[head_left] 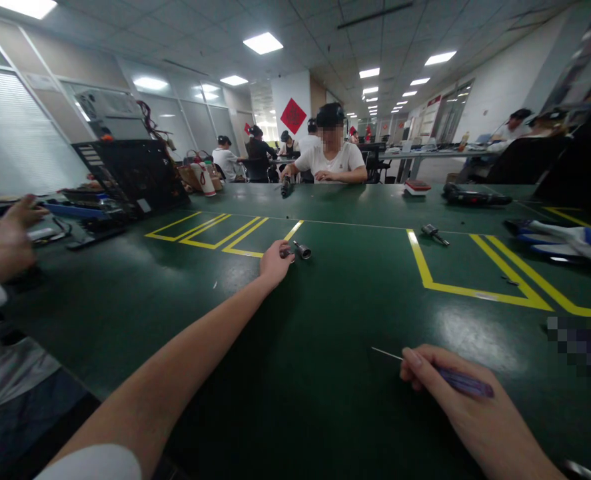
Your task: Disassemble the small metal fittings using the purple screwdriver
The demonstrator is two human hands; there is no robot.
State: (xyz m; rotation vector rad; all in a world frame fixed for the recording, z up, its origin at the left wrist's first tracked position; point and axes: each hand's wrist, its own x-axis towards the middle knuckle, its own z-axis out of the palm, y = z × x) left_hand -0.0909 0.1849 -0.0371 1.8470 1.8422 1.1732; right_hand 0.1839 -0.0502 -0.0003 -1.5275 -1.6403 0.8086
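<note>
While the right hand [438, 380] grips a purple-handled screwdriver [468, 383], the left hand [275, 265], its hold unclear, touches a dark metal part [286, 253] just left of a silvery cylindrical socket [303, 251]

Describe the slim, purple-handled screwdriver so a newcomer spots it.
Over the near side of the dark green tabletop, find the bare right hand. It holds the slim screwdriver by its translucent purple handle. Its thin, straight shaft sets it apart from the stubby grey metal socket beside the bare left hand.

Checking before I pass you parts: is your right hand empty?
No, the right hand holds a purple-handled screwdriver.
</note>
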